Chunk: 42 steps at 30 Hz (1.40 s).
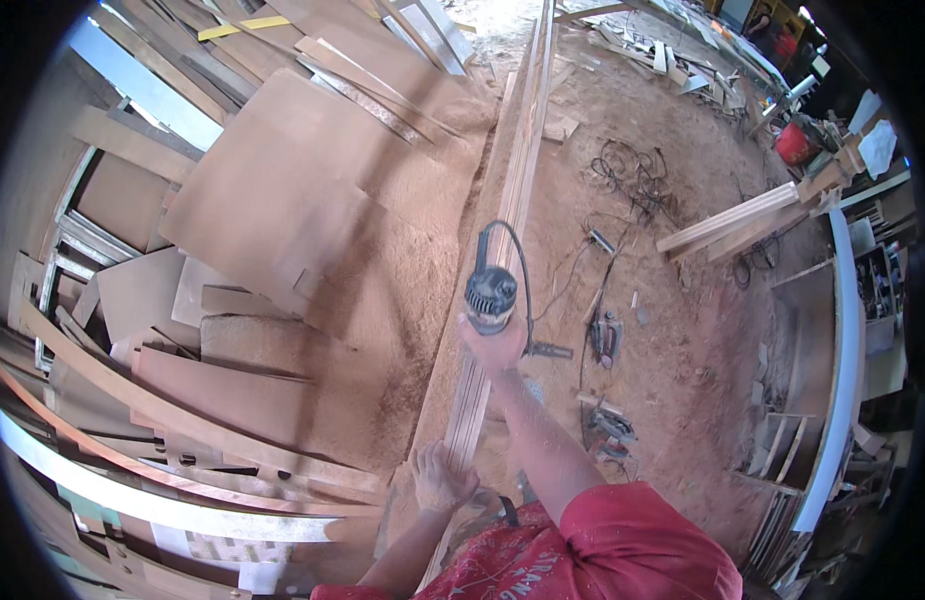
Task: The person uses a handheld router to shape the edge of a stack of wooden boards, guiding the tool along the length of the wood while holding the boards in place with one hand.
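A corded router (492, 292) with a black, vented round top stands upright on a long grooved wooden strip (467, 415). My right hand (497, 345) is closed around its lower body, and its base is hidden by the hand. A black cable loops from the tool's top down its right side. Nearer to me, my left hand (442, 480) grips the near part of the strip at its left edge, the thumb lying across the top. Pale dust coats both forearms. The strip runs away from me along a narrow bench (437, 400).
Large brown sheets (262, 190) and offcuts cover the left side. On the dusty floor to the right lie tangled cables (632, 175) and power tools (606, 338). Farther right are stacked boards (732, 220), a red container (796, 145) and a long white edge (842, 370).
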Each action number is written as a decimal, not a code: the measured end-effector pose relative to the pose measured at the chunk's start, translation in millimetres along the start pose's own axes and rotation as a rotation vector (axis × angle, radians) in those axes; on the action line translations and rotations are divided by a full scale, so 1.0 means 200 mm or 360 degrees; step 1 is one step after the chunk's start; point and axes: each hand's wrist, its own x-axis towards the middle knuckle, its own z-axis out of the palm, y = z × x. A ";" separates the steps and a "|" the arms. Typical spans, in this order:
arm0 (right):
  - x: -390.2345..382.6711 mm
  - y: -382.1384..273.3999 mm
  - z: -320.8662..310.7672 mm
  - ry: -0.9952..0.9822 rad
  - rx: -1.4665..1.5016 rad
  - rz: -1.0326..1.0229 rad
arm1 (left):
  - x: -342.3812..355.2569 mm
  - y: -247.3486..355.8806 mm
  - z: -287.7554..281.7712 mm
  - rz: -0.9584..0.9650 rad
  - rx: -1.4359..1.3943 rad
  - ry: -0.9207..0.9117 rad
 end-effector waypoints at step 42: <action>0.27 0.01 0.09 0.0129 -0.0055 -0.0187 | 0.02 -0.07 0.10 -0.0073 -0.0047 -0.0090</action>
